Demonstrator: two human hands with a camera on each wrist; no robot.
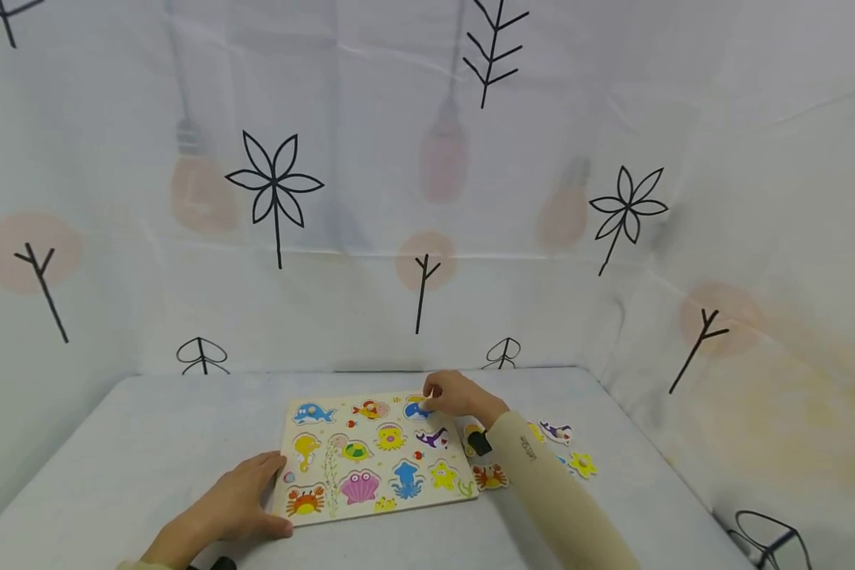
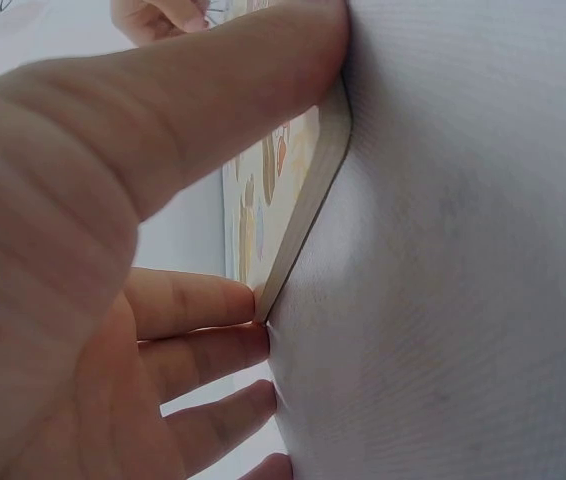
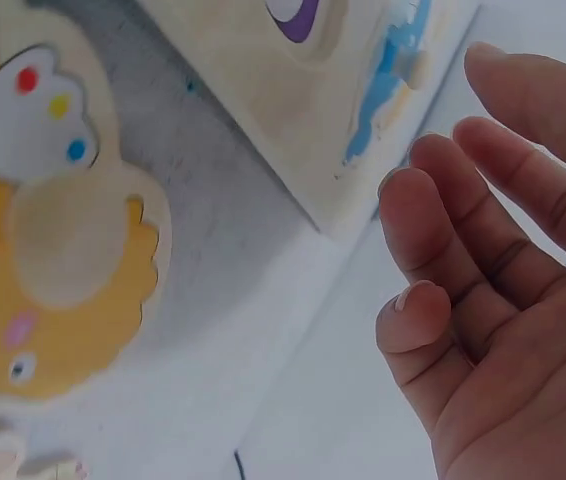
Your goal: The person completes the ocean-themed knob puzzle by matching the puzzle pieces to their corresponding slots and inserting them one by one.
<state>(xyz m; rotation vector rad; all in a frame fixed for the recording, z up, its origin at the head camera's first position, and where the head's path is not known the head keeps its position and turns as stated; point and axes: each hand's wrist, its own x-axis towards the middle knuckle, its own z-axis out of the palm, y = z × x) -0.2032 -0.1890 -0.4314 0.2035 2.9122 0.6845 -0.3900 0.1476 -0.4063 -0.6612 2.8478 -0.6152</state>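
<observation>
A pale wooden puzzle board point(image 1: 331, 429) with sea-animal pictures lies flat on the table. My left hand point(image 1: 231, 503) rests at its near left corner, the thumb along the front edge and fairly straight fingers against the left edge; the left wrist view shows the fingertips right at the board's side point(image 2: 303, 210). My right hand point(image 1: 463, 396) is over the far right corner, beside a blue piece point(image 1: 415, 410). In the right wrist view its fingers point(image 3: 443, 220) are loosely bent with nothing between them, apart from the blue piece's knob point(image 3: 416, 68).
Right of the board lie loose pieces: a crab point(image 1: 490, 476), a purple piece point(image 1: 556, 431) and a yellow star point(image 1: 583, 465), partly behind my right sleeve point(image 1: 541, 483). A big yellow piece point(image 3: 93, 320) appears close in the right wrist view. A patterned cloth point(image 1: 370, 317) hangs behind the table.
</observation>
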